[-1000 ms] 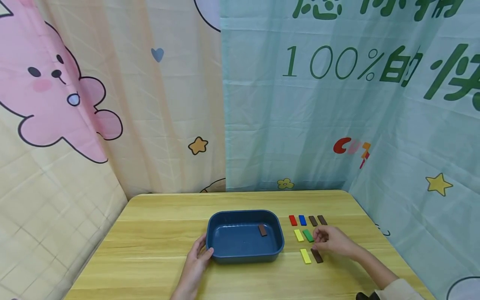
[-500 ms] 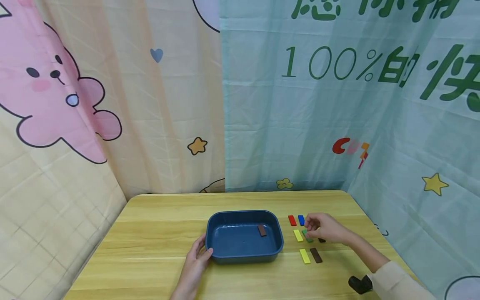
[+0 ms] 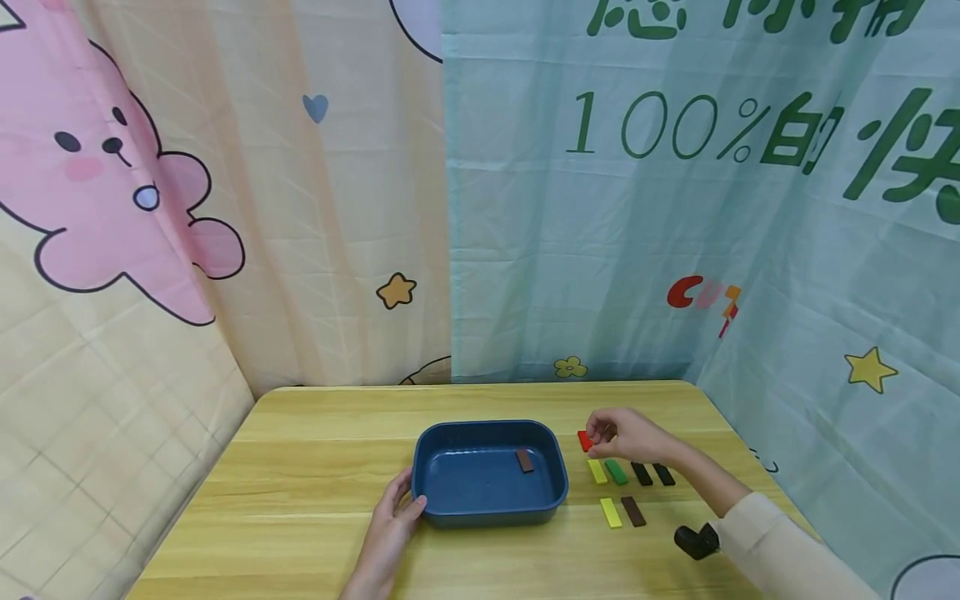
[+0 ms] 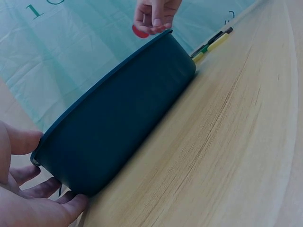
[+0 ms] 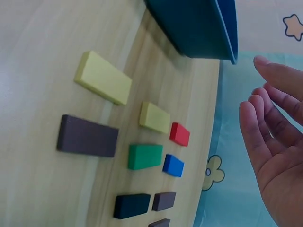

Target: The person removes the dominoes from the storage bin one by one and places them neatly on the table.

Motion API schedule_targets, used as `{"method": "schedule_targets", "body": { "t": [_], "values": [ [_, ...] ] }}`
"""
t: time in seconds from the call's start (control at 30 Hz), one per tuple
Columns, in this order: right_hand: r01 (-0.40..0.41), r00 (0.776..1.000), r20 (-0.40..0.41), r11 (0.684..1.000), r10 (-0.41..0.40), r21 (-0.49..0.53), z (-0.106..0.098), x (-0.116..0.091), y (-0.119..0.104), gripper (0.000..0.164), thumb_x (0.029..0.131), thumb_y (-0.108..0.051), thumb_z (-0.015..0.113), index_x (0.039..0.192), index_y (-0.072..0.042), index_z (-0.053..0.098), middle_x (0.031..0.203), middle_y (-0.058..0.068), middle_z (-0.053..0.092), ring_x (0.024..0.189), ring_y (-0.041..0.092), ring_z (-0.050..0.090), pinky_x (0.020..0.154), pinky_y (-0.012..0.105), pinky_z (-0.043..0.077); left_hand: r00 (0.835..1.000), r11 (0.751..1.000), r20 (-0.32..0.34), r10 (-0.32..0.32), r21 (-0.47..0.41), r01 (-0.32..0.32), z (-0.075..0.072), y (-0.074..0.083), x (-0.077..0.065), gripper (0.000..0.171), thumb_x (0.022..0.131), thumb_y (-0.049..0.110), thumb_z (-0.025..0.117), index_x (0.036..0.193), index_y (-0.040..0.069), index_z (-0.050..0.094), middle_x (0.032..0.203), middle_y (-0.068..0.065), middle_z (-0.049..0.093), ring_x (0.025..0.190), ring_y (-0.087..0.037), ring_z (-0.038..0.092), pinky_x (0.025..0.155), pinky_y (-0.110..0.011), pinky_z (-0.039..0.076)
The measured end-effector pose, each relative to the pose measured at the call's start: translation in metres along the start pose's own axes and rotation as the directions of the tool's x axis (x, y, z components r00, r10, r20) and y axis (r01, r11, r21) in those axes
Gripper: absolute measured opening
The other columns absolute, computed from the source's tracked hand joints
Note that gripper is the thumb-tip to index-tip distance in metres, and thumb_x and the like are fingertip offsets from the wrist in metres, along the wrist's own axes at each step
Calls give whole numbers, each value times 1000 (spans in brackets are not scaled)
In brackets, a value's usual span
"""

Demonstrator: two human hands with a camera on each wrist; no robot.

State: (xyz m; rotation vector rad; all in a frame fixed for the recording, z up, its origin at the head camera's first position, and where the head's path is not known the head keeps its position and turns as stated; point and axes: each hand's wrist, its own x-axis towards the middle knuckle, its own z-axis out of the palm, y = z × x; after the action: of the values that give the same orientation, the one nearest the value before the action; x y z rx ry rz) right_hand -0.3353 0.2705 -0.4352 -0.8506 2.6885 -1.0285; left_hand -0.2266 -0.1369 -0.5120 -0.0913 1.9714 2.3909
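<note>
A dark blue rectangular tub (image 3: 491, 518) sits mid-table. My left hand (image 3: 388, 523) holds it at its near left corner. In the left wrist view the fingers (image 4: 42, 189) spread along the tub's wall, one digit at the rim. My right hand (image 3: 628, 435) hovers over the far row of small flat blocks, fingers loosely bent and nothing between them. Beneath it are a red block (image 5: 179, 134), a blue block (image 5: 173, 165) and brown blocks (image 5: 164, 201). Closer in lie a green block (image 3: 616, 472), yellow blocks (image 3: 611, 512) and dark blocks (image 3: 641, 474).
One brown block (image 3: 524, 460) lies inside the tub, toward its right side. The wooden table (image 3: 300, 483) ends at printed curtains (image 3: 570, 250) behind and on both sides. A black strap-like piece (image 3: 696, 542) is at the right wrist.
My right hand has moved left and away over the blocks, uncovering two dark blocks in the middle row and covering the blue and brown ones behind. The left hand and tub stay put.
</note>
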Motion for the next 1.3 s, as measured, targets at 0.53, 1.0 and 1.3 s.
{"method": "schedule_targets", "body": {
  "t": [0.53,1.0,1.3],
  "values": [
    [20,995,98,1000,-22,18,19,46,-29,20,91,-11,80,103,-1,68,92,0,65,86,17,67,56,31,55,1000,1000,-2,11,16,-11,-1,-2,-1,63,106,3,53,160,-6,23,162,-32,23,147,-48,29,116,-55,34],
    [152,967,211,988,-142,-35,56,84,-37,23,90,-11,81,106,2,70,89,-7,68,82,7,66,75,27,58,1000,1000,-13,11,4,-11,0,-3,0,62,105,3,54,160,-5,25,162,-31,25,147,-47,27,117,-57,33],
    [148,955,274,984,-115,-102,67,94,-42,25,87,-1,82,109,3,71,94,4,71,84,9,65,76,26,57,1000,1000,-4,20,-4,-20,0,-1,-1,62,106,3,53,159,-7,23,161,-32,25,147,-49,26,116,-58,33]
  ]
}}
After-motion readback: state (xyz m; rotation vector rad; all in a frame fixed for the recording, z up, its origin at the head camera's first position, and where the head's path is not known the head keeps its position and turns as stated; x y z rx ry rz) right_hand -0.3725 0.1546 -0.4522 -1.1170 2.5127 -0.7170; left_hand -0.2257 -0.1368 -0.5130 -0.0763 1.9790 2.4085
